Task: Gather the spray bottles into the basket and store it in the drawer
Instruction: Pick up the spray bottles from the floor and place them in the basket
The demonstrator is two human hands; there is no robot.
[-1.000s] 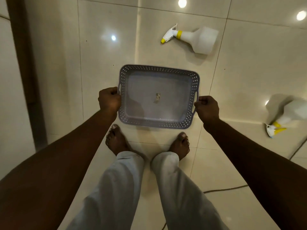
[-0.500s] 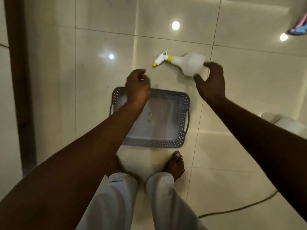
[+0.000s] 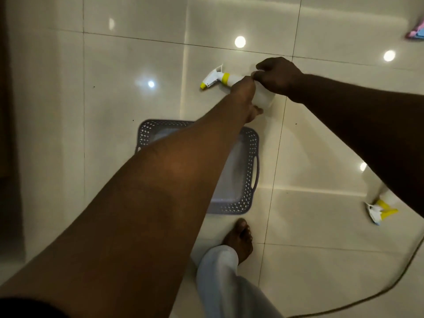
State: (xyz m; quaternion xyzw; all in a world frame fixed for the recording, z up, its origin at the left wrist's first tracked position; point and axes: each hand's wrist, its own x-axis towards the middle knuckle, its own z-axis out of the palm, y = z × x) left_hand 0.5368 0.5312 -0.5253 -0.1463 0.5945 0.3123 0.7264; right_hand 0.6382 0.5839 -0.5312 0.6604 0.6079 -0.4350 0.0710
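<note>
A white spray bottle (image 3: 218,78) with a yellow collar and nozzle tip lies on its side on the tiled floor, beyond the basket. My left hand (image 3: 246,97) and my right hand (image 3: 278,75) are both wrapped around its body, hiding most of it. The grey perforated basket (image 3: 249,166) sits on the floor in front of my feet, partly covered by my left forearm. At the right edge lies a second white and yellow spray bottle (image 3: 379,208); my right arm covers its body.
My bare right foot (image 3: 239,241) stands just below the basket. A dark cable (image 3: 390,288) curves across the floor at lower right. A pink and blue object (image 3: 416,32) shows at the top right edge. A dark wooden edge (image 3: 6,134) runs down the left side.
Both hands let go of the basket handles, leaving it on the floor, then reached forward and closed on the far spray bottle.
</note>
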